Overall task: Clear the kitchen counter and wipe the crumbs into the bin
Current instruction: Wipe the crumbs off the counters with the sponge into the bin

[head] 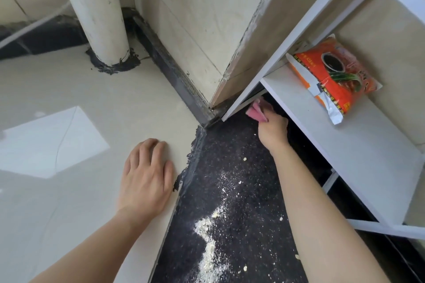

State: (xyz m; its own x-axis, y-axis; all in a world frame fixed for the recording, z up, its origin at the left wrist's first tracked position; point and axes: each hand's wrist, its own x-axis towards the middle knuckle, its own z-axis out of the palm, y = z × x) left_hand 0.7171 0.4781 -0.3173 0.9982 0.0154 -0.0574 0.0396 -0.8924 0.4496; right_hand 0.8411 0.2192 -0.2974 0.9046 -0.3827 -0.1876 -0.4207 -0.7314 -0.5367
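Note:
A dark speckled counter (239, 149) runs away from me in the middle of the head view. Pale crumbs and powder (210, 234) lie scattered along it, thickest near me. My right hand (272, 130) is shut on a pink sponge (255, 111), pressed onto the counter at its far end, under the lowest board of a white shelf. My left hand (147, 179) lies flat, fingers together, on the cream surface left of the counter's edge; it holds nothing. No bin is in view.
A white shelf unit (340, 135) stands over the counter's right side, with an orange food packet (333, 78) on it. A white pipe (96, 11) rises at the back left. Tiled walls meet in a corner (211, 108) just beyond the sponge.

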